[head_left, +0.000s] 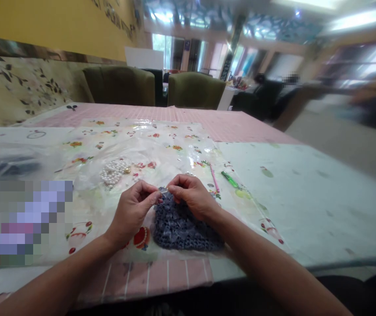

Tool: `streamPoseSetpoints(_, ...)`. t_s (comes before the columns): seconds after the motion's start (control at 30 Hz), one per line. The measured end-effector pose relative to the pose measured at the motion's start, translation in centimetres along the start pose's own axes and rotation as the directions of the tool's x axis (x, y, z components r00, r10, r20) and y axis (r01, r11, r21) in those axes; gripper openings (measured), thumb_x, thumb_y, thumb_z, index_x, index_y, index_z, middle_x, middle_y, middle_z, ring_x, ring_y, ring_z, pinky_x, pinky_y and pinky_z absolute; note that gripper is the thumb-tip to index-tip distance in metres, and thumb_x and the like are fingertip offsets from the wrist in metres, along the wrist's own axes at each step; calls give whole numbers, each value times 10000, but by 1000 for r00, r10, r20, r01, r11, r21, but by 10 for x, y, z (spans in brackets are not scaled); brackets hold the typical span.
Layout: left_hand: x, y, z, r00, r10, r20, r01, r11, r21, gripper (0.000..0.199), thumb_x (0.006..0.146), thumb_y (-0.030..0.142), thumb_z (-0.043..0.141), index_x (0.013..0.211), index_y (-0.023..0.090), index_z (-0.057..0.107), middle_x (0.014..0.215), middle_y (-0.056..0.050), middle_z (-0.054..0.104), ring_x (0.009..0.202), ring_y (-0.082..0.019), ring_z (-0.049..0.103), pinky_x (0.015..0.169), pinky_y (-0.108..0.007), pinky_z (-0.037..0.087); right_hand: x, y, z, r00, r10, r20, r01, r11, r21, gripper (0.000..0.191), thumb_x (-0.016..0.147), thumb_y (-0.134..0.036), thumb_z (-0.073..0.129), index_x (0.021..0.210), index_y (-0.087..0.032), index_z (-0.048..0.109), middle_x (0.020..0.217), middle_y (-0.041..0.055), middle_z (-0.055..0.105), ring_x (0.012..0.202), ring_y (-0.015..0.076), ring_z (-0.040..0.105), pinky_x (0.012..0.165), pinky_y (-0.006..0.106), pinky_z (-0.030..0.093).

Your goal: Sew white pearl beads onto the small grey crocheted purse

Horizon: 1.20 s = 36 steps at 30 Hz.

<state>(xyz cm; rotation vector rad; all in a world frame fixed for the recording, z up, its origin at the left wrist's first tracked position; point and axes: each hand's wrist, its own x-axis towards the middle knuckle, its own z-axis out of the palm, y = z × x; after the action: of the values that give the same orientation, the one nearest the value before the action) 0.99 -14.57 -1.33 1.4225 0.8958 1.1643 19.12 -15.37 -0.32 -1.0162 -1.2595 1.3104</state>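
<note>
A dark blue-grey crocheted piece (184, 232) lies on the table in front of me. Over its far left corner, my left hand (137, 206) pinches thumb and forefinger together. Close beside it, my right hand (191, 193) is closed in a pinch too, its wrist above the crochet. Something small and pale shows between the fingertips of both hands, too fine to name. Beyond my left hand sits a heap of white pearl beads (113, 172) on clear plastic. To the right of my right hand lie a thin pink stick (214, 178) and a green-handled tool (229, 179).
A clear plastic sheet (171, 136) with fruit prints covers the middle of the table. At left are a plastic bag with dark contents (10, 163) and a pixelated area. A small black object (72, 107) lies at the far edge, before two green chairs (194, 90).
</note>
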Motion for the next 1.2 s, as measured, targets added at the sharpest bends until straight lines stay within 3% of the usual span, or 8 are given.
streamPoseSetpoints(0.47,-2,3,7,997,51,-64,-51,999,1,169,766,299,754,792,161,659,715,4,682,670,-126,675,665,-245,538,1,4,0,996,86,24,-88,994,67,247,740,-387,755,701,-201,596,581,-30,524,514,90,426,524,278,290)
streamPoseSetpoints(0.9,-3,1,11,992,-90,-92,74,984,-159,273,706,354,816,789,147,657,724,11,689,678,-139,696,724,-288,582,0,3,5,989,130,74,-145,956,255,340,706,-442,812,719,-194,581,620,-31,479,546,83,393,517,268,319)
streamPoseSetpoints(1.2,-3,1,12,991,-81,-106,64,985,-161,253,719,336,808,797,148,658,726,5,691,674,-140,696,713,-286,583,-1,3,7,993,105,45,-113,966,234,329,726,-437,788,715,-189,570,609,-40,454,547,80,391,521,269,331)
